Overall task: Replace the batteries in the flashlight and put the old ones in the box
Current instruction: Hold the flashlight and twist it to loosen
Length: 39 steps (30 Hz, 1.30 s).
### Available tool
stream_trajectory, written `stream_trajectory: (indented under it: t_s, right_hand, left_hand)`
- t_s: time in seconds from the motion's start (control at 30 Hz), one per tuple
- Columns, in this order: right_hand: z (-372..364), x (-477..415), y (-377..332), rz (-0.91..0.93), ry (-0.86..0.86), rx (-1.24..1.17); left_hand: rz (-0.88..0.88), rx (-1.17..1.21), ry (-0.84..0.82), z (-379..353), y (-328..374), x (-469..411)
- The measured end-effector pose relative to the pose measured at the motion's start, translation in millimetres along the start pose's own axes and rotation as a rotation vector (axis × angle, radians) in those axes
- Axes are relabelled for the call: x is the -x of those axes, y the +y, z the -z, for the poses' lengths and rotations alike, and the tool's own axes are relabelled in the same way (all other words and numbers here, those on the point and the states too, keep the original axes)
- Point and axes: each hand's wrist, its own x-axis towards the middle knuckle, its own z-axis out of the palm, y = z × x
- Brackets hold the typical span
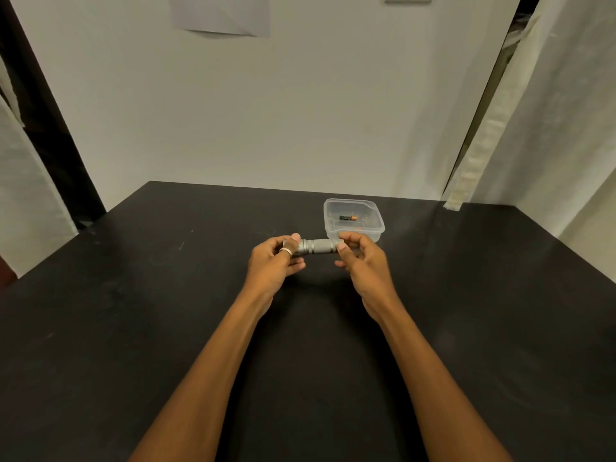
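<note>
A short grey metal flashlight (316, 246) is held level above the black table (166, 295), between both hands. My left hand (276, 258), with a ring on the thumb, grips its left end. My right hand (358, 258) pinches its right end with thumb and fingers; that end is hidden by the fingers. Just behind the right hand stands a clear plastic box (366, 208) with no lid. One black and copper battery (348, 217) lies inside it.
A white wall rises behind the table's far edge, with a sheet of paper (220, 15) stuck on it. Pale curtains (550, 111) hang at the right and at the left edge of the view. A dark post (50, 111) stands at the left.
</note>
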Motion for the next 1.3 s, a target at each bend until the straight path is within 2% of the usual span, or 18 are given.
stream_trajectory:
  t_s: [0.1,0.23,0.37,0.53,0.8,1.0,1.17,1.3]
  right_hand:
    - [-1.5,-1.6,2.0,-0.074,0.05,-0.021]
    - [-4.7,-2.4,5.3,-0.139,0.151,0.096]
    - [-3.5,-1.5,3.6,-0.119,0.107,0.091]
    - [-2.0,-1.9,-1.1,-0.087,0.024,-0.025]
    - [-5.0,0.0,2.4,-0.107,0.112,0.131]
    - [-0.7,-0.7,-1.1,-0.075,-0.003,-0.023]
    - [-5.0,-1.6,3.3,-0.141,0.111,0.1]
    - [-4.0,-2.2,4.7,-0.144,0.1,0.083]
  left_hand:
    - [0.014,0.016,0.014,-0.4,0.6,-0.4]
    - [0.01,-0.012,0.008,-0.7,-0.3,-0.5]
    - [0.019,-0.032,0.018,0.2,-1.1,-1.8]
    - [0.033,-0.043,0.061,-0.1,-1.8,-3.4]
    - [0.03,-0.084,0.067,-2.1,-1.5,-1.8]
    - [0.05,-0.066,0.083,-0.1,-1.5,-3.1]
    - [0.04,-0.071,0.084,-0.6,-1.5,-2.8]
    - [0.033,-0.072,0.086,-1.3,-1.3,-1.9]
